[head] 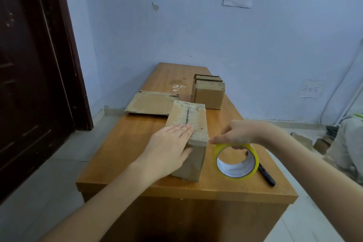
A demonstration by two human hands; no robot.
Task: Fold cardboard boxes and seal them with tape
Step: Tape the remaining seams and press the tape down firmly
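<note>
A closed brown cardboard box [189, 116] stands on the wooden table [125, 155], its top covered with clear tape. My left hand [167, 149] lies flat on the box's near left top corner, fingers together. My right hand [241, 133] grips a roll of yellowish clear tape [236, 161] just right of the box, holding it up on edge above the table, thumb stretched toward the box's near right corner.
A flattened cardboard sheet [151, 104] lies at the table's far left. A small open box with stacked cardboard [209, 92] stands behind. A black pen [267, 175] lies near the right edge. A dark door [35, 84] is on the left.
</note>
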